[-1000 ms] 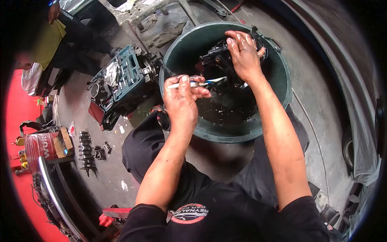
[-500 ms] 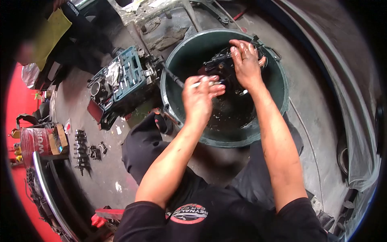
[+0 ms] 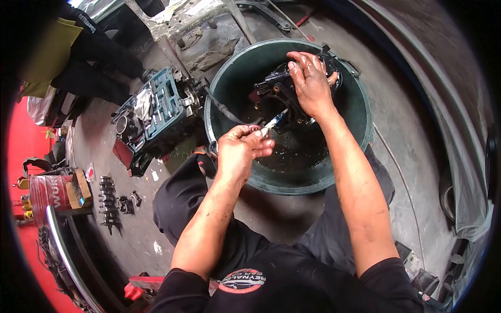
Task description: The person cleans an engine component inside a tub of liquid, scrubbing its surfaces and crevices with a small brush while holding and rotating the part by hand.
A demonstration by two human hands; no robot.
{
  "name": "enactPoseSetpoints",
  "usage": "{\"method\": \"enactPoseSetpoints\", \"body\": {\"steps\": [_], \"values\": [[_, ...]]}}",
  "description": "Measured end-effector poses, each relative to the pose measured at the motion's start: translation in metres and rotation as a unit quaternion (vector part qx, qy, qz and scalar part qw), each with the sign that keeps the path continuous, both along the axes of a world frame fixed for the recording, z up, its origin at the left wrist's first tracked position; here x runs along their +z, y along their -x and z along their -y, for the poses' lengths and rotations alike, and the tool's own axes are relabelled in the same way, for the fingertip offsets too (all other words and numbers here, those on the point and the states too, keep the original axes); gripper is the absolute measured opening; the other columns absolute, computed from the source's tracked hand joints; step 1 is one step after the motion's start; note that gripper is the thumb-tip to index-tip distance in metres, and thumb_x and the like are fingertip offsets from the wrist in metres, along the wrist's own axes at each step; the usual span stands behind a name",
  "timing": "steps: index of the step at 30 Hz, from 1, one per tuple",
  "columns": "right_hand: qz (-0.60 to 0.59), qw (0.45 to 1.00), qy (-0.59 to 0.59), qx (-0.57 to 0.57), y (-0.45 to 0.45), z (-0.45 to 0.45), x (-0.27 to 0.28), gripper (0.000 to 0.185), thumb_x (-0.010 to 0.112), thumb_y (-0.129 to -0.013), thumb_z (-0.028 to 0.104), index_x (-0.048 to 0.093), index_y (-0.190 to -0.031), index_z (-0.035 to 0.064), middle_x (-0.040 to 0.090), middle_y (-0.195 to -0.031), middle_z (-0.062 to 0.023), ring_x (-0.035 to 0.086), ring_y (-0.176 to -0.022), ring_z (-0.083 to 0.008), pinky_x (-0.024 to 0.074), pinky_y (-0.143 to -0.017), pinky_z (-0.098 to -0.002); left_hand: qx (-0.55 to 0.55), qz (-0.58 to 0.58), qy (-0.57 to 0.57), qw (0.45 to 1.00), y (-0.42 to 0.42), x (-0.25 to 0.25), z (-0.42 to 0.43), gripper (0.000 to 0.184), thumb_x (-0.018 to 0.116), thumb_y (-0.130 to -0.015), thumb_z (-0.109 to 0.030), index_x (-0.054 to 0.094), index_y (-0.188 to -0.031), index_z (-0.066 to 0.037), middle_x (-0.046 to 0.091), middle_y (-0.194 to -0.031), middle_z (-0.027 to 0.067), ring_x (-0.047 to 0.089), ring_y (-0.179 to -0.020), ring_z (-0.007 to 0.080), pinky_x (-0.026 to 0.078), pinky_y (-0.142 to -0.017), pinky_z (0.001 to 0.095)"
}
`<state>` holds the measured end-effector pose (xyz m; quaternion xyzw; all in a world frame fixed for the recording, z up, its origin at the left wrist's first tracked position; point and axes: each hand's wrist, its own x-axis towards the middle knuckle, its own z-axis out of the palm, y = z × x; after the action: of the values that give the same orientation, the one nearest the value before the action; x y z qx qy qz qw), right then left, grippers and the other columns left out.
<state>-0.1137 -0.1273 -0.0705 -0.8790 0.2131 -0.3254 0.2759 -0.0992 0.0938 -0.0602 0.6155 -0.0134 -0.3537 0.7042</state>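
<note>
A large dark green tub [image 3: 292, 191] stands between my knees, with dark liquid [image 3: 297, 151] in the bottom. Inside it, tilted above the liquid, is a black, wet-looking engine part [image 3: 282, 89] with brackets and holes. My right hand [image 3: 314, 89] grips its upper right side, fingers over the top. In my left hand [image 3: 237, 154], a slim white and blue brush [image 3: 274, 123], much like a toothbrush, is pinched between thumb and fingers. Its tip points up and right, close to the part's lower edge; I cannot tell if it touches. A black hose [image 3: 224, 108] hangs over the tub's left rim.
Left of the tub is an open teal tool case [image 3: 168, 89] on a dark block. A crankshaft [image 3: 107, 203] and small metal parts [image 3: 126, 204] lie on the floor. Another person [image 3: 99, 57] stands at upper left. A cable [image 3: 399, 180] and plastic sheeting [image 3: 464, 156] are at right.
My left hand has moved down and left, and the brush now shows clearly in its pinch. My right hand has shifted slightly left on the part. The other person has moved slightly.
</note>
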Motion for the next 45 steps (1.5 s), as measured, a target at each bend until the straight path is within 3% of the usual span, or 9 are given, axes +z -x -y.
{"method": "enactPoseSetpoints", "body": {"steps": [3,7,10,14,21,27,30,37,45], "values": [[0.012,1.0,0.001,0.005,-0.003,0.003,-0.003,0.03,0.052,-0.104,0.033,0.063,-0.128,0.0192,0.058,-0.131,-0.0064,0.05,-0.127,-0.0307,0.0242,-0.109,-0.06,-0.134,0.086,-0.127,0.979,0.006,-0.001,0.001,0.019,0.063,-0.095,-0.008,0.062,-0.106,0.006,0.064,-0.079,0.0072,0.051,-0.06,0.0094,0.04,-0.052,0.0252],[0.065,0.996,-0.025,0.048,-0.006,0.005,-0.003,0.03,0.053,-0.103,0.032,0.063,-0.127,0.0177,0.058,-0.131,-0.0068,0.05,-0.127,-0.0308,0.0233,-0.11,-0.061,-0.177,0.202,-0.148,0.952,0.004,0.015,-0.002,0.017,0.066,-0.095,-0.017,0.068,-0.101,-0.002,0.053,-0.066,-0.0043,0.044,-0.055,0.0051,0.032,-0.047,0.0236],[0.001,1.0,-0.017,-0.004,-0.001,0.0,-0.002,0.029,0.053,-0.103,0.036,0.064,-0.126,0.0207,0.057,-0.132,-0.005,0.05,-0.129,-0.0297,0.0155,-0.109,-0.0692,-0.107,0.088,-0.082,0.987,0.007,0.029,-0.021,0.022,0.067,-0.097,-0.02,0.069,-0.106,-0.001,0.051,-0.065,-0.005,0.039,-0.048,0.0024,0.027,-0.042,0.02],[0.008,1.0,0.0,-0.002,-0.004,0.0,-0.001,0.029,0.053,-0.103,0.035,0.064,-0.126,0.0203,0.059,-0.131,-0.0042,0.05,-0.128,-0.0298,0.0173,-0.108,-0.0681,-0.072,-0.047,0.015,0.996,-0.012,-0.003,0.02,0.024,0.066,-0.097,-0.021,0.066,-0.107,0.001,0.047,-0.062,-0.0054,0.037,-0.046,0.0037,0.028,-0.04,0.0226],[0.031,0.999,-0.014,0.012,-0.003,0.005,-0.007,0.029,0.053,-0.103,0.035,0.065,-0.124,0.0195,0.059,-0.129,-0.0047,0.051,-0.127,-0.0294,0.0201,-0.109,-0.0645,-0.255,0.421,-0.197,0.848,-0.027,0.018,-0.012,0.027,0.072,-0.089,-0.019,0.072,-0.104,0.004,0.069,-0.077,0.0116,0.061,-0.073,0.0153,0.051,-0.071,0.0332],[0.065,0.997,-0.029,0.022,-0.007,0.007,-0.014,0.029,0.055,-0.101,0.037,0.067,-0.124,0.023,0.058,-0.13,-0.0057,0.049,-0.129,-0.0312,0.0195,-0.11,-0.0678,-0.23,0.348,-0.227,0.88,-0.03,0.014,0.036,0.028,0.07,-0.089,-0.023,0.07,-0.096,0.004,0.062,-0.069,0.0119,0.054,-0.063,0.0138,0.045,-0.061,0.0346],[0.033,0.999,0.005,0.004,0.0,0.002,-0.004,0.029,0.054,-0.103,0.033,0.065,-0.125,0.0187,0.06,-0.129,-0.0078,0.054,-0.124,-0.0291,0.0259,-0.11,-0.0561,-0.232,0.358,-0.212,0.879,-0.007,0.005,0.024,0.028,0.068,-0.09,-0.025,0.068,-0.095,0.003,0.055,-0.068,0.0132,0.051,-0.065,0.0131,0.044,-0.062,0.0353],[0.009,1.0,-0.014,-0.003,0.001,0.002,-0.004,0.03,0.053,-0.103,0.034,0.064,-0.126,0.0189,0.058,-0.131,-0.0059,0.049,-0.128,-0.0298,0.0235,-0.11,-0.0588,-0.199,0.264,-0.173,0.928,-0.026,0.034,-0.008,0.027,0.068,-0.097,-0.024,0.072,-0.1,0.002,0.052,-0.066,-0.0054,0.045,-0.059,0.005,0.035,-0.052,0.0252],[0.023,1.0,-0.019,0.003,-0.011,-0.001,-0.005,0.029,0.055,-0.102,0.033,0.065,-0.126,0.0189,0.058,-0.131,-0.0054,0.05,-0.126,-0.0296,0.0224,-0.11,-0.0594,-0.095,0.168,-0.118,0.974,-0.007,0.008,0.009,0.031,0.061,-0.102,-0.029,0.071,-0.096,0.0,0.045,-0.06,-0.0075,0.036,-0.049,0.0038,0.03,-0.045,0.024]]}}
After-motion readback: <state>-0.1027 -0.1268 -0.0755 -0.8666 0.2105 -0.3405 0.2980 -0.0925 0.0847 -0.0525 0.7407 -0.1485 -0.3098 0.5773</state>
